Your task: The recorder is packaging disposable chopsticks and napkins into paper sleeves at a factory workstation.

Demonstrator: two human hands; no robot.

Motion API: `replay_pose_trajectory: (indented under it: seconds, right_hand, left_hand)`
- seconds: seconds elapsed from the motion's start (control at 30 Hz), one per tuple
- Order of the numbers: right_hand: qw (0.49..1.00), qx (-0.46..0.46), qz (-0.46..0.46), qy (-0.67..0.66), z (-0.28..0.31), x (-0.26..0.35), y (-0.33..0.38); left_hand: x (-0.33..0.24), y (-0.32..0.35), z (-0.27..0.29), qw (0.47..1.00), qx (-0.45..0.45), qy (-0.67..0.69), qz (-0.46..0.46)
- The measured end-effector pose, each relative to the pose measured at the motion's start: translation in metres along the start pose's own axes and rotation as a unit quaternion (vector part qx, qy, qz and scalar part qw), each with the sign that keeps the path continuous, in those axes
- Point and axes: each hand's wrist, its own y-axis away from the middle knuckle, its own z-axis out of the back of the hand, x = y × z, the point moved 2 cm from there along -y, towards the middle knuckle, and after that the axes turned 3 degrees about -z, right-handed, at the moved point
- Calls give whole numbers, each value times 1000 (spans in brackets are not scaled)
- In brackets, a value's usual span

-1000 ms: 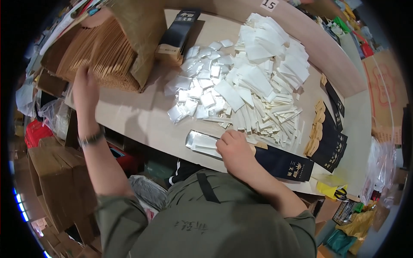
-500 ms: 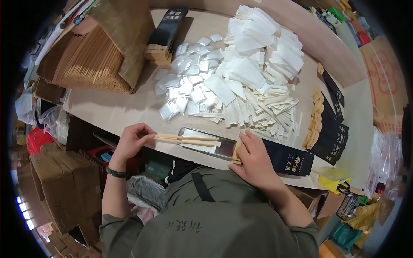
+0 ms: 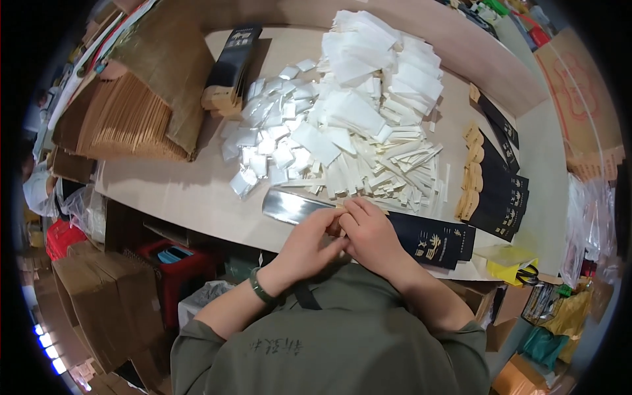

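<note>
My left hand (image 3: 309, 242) is closed, its fingertips meeting those of my right hand at the table's front edge. Whatever it pinches is hidden behind the fingers. My right hand (image 3: 370, 230) is closed over the left end of the black paper sleeves (image 3: 431, 240), which lie stacked with gold print facing up. A bit of tan paper shows above the fingertips. From beneath both hands a shiny metal strip (image 3: 289, 205) with a rounded end sticks out leftward. No chopsticks are visible now.
Beyond the hands lie small clear-wrapped white packets (image 3: 266, 148) and a heap of white paper-wrapped pieces (image 3: 368, 118). Finished-looking black sleeves with tan ends (image 3: 490, 191) fan out at right. A carton of wooden sticks (image 3: 135, 125) stands at left, beside another black sleeve stack (image 3: 232, 66).
My left hand has moved right to meet my right hand. The chopsticks and white slip it held over the metal strip are out of sight. The view has shifted slightly.
</note>
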Motion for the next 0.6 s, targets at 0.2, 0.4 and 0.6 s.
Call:
replay_pose_trajectory:
  seconds: [0.2, 0.4, 0.6]
  right_hand:
    - [991, -76, 111, -3, 28, -5, -2]
    - [954, -151, -58, 251, 128, -126, 36]
    - [947, 186, -184, -188, 37, -60, 46]
  left_hand:
    - [-10, -14, 46, 871, -65, -429, -230]
    - [9, -22, 53, 955, -40, -282, 84]
    - [-17, -17, -25, 974, 185, 55, -118]
